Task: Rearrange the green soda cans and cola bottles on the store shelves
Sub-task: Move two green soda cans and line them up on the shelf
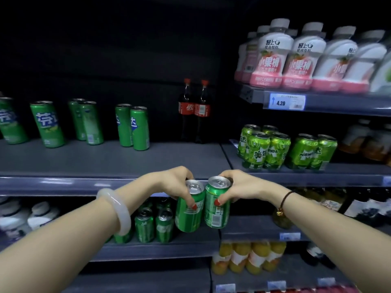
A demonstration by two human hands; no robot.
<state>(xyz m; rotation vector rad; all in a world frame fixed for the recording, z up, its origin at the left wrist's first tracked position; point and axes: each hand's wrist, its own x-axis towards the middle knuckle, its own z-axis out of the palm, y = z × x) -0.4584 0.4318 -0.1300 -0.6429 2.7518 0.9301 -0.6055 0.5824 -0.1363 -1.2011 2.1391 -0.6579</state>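
My left hand (176, 182) grips a short green soda can (189, 214) by its top. My right hand (239, 188) grips a second short green can (216, 210) right beside it. Both cans hang upright and side by side in front of the lower shelf (160, 249), where more short green cans (145, 225) stand. On the middle shelf (110, 159) stand several tall slim green cans (47, 123) at the left and two cola bottles (193, 111) at the back right.
Light green Mirinda cans (264, 146) fill the right-hand shelf at middle height. Pink-and-white bottles (296, 58) stand above them over a 4.20 price tag (286, 101). Orange juice bottles (249, 256) sit low right, white-capped bottles (31, 214) low left.
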